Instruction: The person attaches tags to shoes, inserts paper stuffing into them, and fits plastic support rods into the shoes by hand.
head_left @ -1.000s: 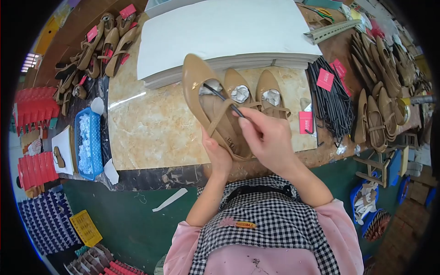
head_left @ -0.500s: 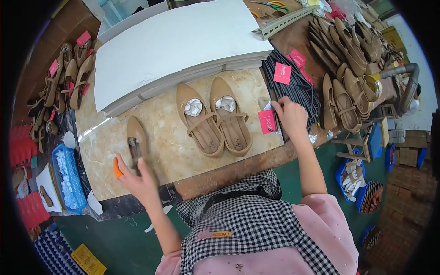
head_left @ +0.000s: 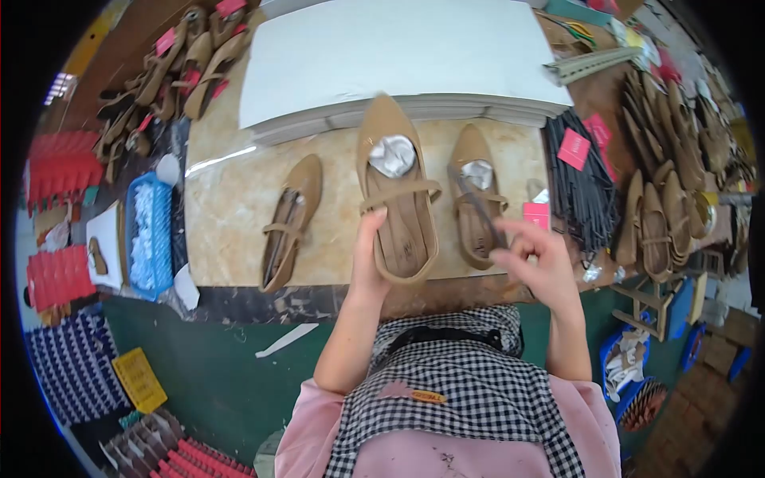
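My left hand (head_left: pixel 370 259) is closed around the side of a tan pointed flat shoe (head_left: pixel 410 227), raised off the table, with crumpled silver paper (head_left: pixel 392 156) in its toe and a strap across the top. My right hand (head_left: pixel 542 259) pinches a thin black stick (head_left: pixel 480 209), slightly blurred, which crosses in front of a second tan shoe (head_left: pixel 472 143). That shoe also has crumpled paper in its toe. To the left, a third tan shoe (head_left: pixel 307 179) lies on the marbled board with a dark stick along its inside.
White sheets (head_left: pixel 390 56) are stacked at the back. Black sticks (head_left: pixel 578 191) lie in a heap on the right, with pink tags (head_left: pixel 573 149) on them. Tan shoes (head_left: pixel 673 119) pile up at the far right, others (head_left: pixel 199 60) at back left. A blue basket (head_left: pixel 162 239) holds white paper.
My left hand has left the shoe on the left and lifted one of the middle pair. My right hand has come back from the stick heap with a black stick. The view has shifted.
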`<action>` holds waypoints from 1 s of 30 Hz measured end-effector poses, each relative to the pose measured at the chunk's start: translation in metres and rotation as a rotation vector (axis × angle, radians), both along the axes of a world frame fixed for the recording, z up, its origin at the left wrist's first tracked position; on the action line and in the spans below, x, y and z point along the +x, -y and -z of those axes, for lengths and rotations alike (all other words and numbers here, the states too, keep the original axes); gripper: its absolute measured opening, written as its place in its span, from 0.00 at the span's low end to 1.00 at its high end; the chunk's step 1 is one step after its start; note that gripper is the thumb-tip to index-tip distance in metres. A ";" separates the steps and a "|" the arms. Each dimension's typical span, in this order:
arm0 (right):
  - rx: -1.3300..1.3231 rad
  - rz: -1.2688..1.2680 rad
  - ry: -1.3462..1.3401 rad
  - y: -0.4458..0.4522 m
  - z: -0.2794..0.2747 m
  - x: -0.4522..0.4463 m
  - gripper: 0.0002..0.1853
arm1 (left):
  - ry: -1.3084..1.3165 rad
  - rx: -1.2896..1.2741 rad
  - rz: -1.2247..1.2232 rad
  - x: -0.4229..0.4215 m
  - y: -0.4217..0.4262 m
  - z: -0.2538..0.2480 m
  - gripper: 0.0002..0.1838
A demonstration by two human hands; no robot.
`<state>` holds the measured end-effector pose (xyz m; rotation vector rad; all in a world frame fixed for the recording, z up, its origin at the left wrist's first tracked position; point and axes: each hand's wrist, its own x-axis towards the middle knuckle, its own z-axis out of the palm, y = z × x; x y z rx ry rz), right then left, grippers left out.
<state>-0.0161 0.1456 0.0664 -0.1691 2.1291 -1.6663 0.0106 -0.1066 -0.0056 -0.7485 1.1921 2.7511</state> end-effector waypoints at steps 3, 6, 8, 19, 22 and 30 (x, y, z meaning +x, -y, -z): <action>0.021 -0.133 0.038 0.031 -0.017 0.014 0.18 | -0.110 -0.289 -0.123 -0.009 0.008 0.003 0.28; 0.088 -0.107 0.011 0.056 -0.025 0.008 0.16 | -0.263 -0.438 -0.117 -0.004 -0.003 0.011 0.26; 0.092 -0.082 -0.105 0.063 -0.023 0.000 0.15 | -0.294 -0.430 -0.069 0.001 -0.006 0.011 0.26; 0.209 0.118 -0.662 0.104 -0.003 -0.010 0.13 | -0.215 -0.443 -0.125 0.019 -0.044 0.035 0.44; 0.321 0.045 -0.767 0.118 0.020 -0.003 0.15 | -0.124 -0.509 -0.077 0.023 -0.039 0.053 0.44; 0.251 0.319 -0.304 -0.019 0.035 -0.030 0.12 | -0.040 -1.215 -0.087 0.027 0.052 0.034 0.32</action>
